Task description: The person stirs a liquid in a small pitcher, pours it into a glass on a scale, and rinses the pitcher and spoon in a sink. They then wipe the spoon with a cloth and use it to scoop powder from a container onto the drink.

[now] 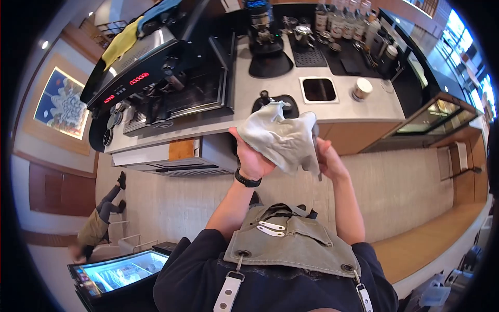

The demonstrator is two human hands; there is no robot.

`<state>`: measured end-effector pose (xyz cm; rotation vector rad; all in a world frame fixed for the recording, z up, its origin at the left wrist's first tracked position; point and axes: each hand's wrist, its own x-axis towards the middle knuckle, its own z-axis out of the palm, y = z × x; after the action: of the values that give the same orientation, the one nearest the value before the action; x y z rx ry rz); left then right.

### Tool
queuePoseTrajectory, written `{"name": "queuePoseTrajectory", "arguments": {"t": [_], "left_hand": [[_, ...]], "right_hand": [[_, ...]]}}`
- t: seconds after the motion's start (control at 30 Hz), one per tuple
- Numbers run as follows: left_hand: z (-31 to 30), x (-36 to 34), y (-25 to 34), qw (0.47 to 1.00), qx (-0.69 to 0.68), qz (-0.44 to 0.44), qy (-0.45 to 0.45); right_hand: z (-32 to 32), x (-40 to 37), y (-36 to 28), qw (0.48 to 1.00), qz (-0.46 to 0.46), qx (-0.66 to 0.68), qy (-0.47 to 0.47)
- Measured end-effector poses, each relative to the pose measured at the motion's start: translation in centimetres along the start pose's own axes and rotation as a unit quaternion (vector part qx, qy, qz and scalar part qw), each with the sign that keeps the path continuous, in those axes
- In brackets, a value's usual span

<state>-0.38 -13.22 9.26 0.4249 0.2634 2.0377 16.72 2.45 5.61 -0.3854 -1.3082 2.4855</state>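
A pale grey-white cloth (283,135) is spread between my hands, just in front of the counter edge. My left hand (252,158), with a black watch on the wrist, holds it from the left side, the thumb pointing up and the palm partly under the folds. At the cloth's right edge, my right hand (332,161) has its fingers curled against a narrow greyish edge. I cannot tell whether something lies inside the cloth. Behind it on the counter, a tamper (264,97) stands on a black mat (289,107), partly covered by the cloth.
An espresso machine (166,78) stands on the left and a grinder (262,31) at the back. A square counter opening (319,90), a white-lidded container (362,89) and several bottles (340,23) are to the right. A person (99,223) is at the far left.
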Motion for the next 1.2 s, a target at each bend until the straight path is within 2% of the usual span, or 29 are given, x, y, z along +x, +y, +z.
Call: {"name": "queuePoseTrajectory", "arguments": {"t": [0.03, 0.07, 0.13, 0.2, 0.23, 0.3, 0.37, 0.4, 0.47, 0.5, 0.6, 0.67, 0.7, 0.73, 0.8, 0.83, 0.87, 0.9, 0.93, 1.0, 1.07, 1.1, 1.13, 1.2], "left_hand": [[0.3, 0.0, 1.1, 1.0, 0.016, 0.016, 0.005], [0.2, -0.2, 2.2, 0.999, 0.03, 0.03, 0.011], [-0.6, -0.3, 5.8, 0.996, 0.062, 0.049, -0.038], [-1.4, -1.0, 10.3, 0.988, 0.122, 0.069, -0.058], [-1.1, -1.8, 12.6, 0.993, 0.1, 0.07, -0.006], [-4.1, -1.4, 18.3, 0.983, 0.035, 0.013, -0.178], [-4.0, -2.9, 24.3, 0.979, 0.121, 0.018, -0.161], [-4.0, -3.7, 27.3, 0.975, 0.163, 0.02, -0.152], [-1.3, -5.8, 33.2, 0.905, 0.418, 0.049, -0.061], [0.7, -6.0, 34.5, 0.915, 0.402, 0.044, -0.017], [5.3, -5.9, 38.2, 0.788, 0.596, -0.151, -0.02], [3.9, -5.1, 38.6, 0.788, 0.585, -0.177, -0.075], [3.4, -5.0, 38.5, 0.788, 0.594, -0.115, -0.109], [2.7, -4.7, 39.0, 0.764, 0.624, -0.081, -0.14], [3.6, -3.9, 39.6, 0.75, 0.652, 0.022, -0.114], [3.2, -3.4, 40.1, 0.71, 0.697, 0.072, -0.073], [2.8, -2.8, 40.8, 0.666, 0.735, 0.122, -0.032], [2.9, -2.2, 42.1, 0.592, 0.787, 0.175, -0.01], [3.9, -2.0, 43.8, 0.592, 0.789, 0.162, 0.002], [3.7, -1.0, 47.9, 0.528, 0.825, 0.197, -0.044], [5.0, 0.0, 51.4, 0.574, 0.786, 0.22, -0.065], [5.7, 0.3, 53.6, 0.583, 0.788, 0.19, -0.06], [6.2, 0.7, 55.7, 0.59, 0.789, 0.159, -0.054], [6.6, 3.0, 58.9, 0.664, 0.731, 0.151, -0.053]], "right_hand": [[0.7, 0.9, 0.9, 0.999, 0.012, 0.026, -0.044], [0.8, 1.7, 1.2, 0.999, 0.023, -0.017, -0.033], [3.1, 3.6, 0.6, 0.994, 0.043, -0.104, -0.01], [6.0, 4.7, -1.4, 0.99, 0.008, -0.142, 0.009], [7.5, 5.4, -2.5, 0.982, -0.004, -0.188, -0.009], [11.8, 6.9, -4.7, 0.954, -0.016, -0.295, -0.051], [17.1, 8.2, -7.5, 0.904, -0.017, -0.418, -0.092], [19.8, 9.2, -8.4, 0.876, -0.061, -0.459, -0.135], [25.5, 11.5, -9.3, 0.818, -0.157, -0.537, -0.136], [28.0, 12.6, -9.9, 0.794, -0.161, -0.56, -0.174], [34.5, 15.7, -10.9, 0.73, -0.169, -0.611, -0.256], [38.4, 18.0, -10.9, 0.7, -0.189, -0.629, -0.28], [39.8, 19.2, -10.9, 0.675, -0.198, -0.653, -0.28], [41.2, 20.2, -10.8, 0.669, -0.203, -0.662, -0.268], [43.8, 21.3, -10.8, 0.661, -0.211, -0.678, -0.243], [44.8, 22.1, -11.1, 0.65, -0.202, -0.698, -0.223], [44.9, 23.0, -11.1, 0.64, -0.255, -0.692, -0.217], [45.6, 23.4, -11.8, 0.634, -0.247, -0.704, -0.202], [46.2, 23.9, -12.6, 0.627, -0.24, -0.717, -0.187], [46.0, 25.3, -14.0, 0.648, -0.225, -0.702, -0.191], [46.0, 26.2, -15.9, 0.671, -0.181, -0.697, -0.176], [45.8, 26.8, -16.9, 0.688, -0.147, -0.69, -0.171], [45.3, 27.6, -18.3, 0.67, -0.147, -0.709, -0.161], [43.3, 30.2, -20.1, 0.703, -0.17, -0.678, -0.13]]}}
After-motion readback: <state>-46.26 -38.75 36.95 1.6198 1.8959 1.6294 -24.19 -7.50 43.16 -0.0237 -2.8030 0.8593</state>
